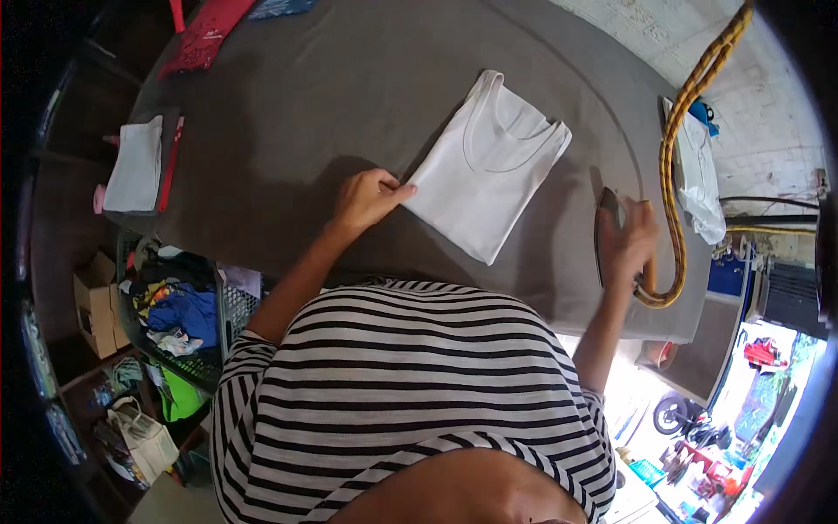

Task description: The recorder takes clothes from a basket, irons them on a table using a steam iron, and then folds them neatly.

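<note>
A white sleeveless top (484, 177) with a scooped neck lies neatly folded on the grey cloth-covered table (314, 98). At its left corner, my left hand (370, 200) pinches the fabric edge between thumb and fingers. To the right of the top, my right hand (632, 239) is blurred and wraps the brown handle of a clothes iron (607, 203). The iron is apart from the top, near the table's right side. A yellow-and-black cord (669, 150) loops down to the iron's rear end from above.
Folded white cloth (133, 167) and a red strip (171, 164) lie at the table's left edge. Red fabric (208, 36) is at the far left. A plastic-wrapped stack (699, 173) sits right, beyond the cord. Below left stands a basket of clothes (180, 314) beside a cardboard box (98, 304).
</note>
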Motion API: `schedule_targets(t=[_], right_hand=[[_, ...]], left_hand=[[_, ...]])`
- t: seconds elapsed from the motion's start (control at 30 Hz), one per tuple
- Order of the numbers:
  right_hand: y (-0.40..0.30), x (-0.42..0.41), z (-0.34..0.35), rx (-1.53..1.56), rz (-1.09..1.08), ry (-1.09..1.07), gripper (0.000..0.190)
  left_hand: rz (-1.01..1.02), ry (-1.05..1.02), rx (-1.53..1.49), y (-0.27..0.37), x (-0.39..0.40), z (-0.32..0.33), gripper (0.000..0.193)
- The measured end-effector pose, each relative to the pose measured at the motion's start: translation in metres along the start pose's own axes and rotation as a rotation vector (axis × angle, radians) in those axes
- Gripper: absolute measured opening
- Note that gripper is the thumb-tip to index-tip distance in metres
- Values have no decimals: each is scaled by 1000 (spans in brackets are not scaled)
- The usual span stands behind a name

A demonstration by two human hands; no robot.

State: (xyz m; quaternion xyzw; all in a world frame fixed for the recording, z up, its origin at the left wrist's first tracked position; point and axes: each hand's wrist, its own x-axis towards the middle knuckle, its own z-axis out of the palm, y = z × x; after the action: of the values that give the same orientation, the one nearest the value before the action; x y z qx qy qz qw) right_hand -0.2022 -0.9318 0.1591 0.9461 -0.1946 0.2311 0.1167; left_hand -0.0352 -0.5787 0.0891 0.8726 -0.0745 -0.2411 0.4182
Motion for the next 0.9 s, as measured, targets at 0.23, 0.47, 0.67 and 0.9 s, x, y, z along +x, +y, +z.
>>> schedule_targets(t=[0.23,0.47,0.67,0.9], right_hand=[[95,11,5,305,525,-585,36],[45,32,-1,197,419,-589,43],[-107,63,-50,409,73,-627,38],[-201,78,-9,294,-351,-743,36]], left_hand=[[167,113,79,-10,-15,10,14],[557,720,117,-38,-16,2,16],[167,1003,630,-91,-36,-45,30],[139,1109,553,-109,-37,-38,31]])
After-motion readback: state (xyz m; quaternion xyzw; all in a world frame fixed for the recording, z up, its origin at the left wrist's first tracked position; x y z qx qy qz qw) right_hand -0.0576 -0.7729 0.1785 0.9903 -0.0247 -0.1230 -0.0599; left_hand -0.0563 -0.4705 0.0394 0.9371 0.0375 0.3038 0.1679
